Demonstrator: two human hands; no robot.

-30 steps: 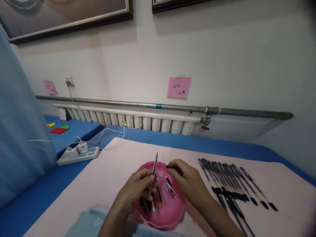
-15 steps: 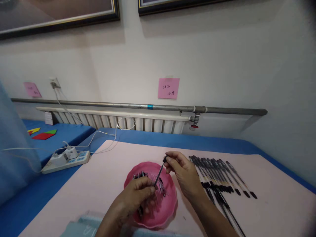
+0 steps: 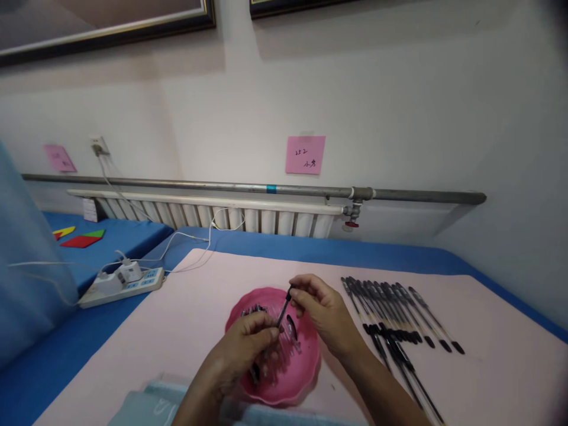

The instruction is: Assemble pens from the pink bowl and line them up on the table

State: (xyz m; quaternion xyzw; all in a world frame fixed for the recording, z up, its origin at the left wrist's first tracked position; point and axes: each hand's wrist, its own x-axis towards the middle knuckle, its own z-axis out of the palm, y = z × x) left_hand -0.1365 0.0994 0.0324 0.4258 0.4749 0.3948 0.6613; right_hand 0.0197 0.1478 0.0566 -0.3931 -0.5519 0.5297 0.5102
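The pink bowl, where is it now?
Head view, low centre: pink bowl on the mat, below the left hand and right hand, left of the pens.

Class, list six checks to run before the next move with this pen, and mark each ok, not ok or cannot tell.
1. The left hand grips the pen low down: ok.
2. The right hand pinches its upper end: ok.
3. The pen is above the bowl: ok.
4. The pen's top is capped: cannot tell, the right hand hides it.
5. The bowl holds parts: ok, several show.
6. The row of pens lies apart from both hands: ok, on the mat.
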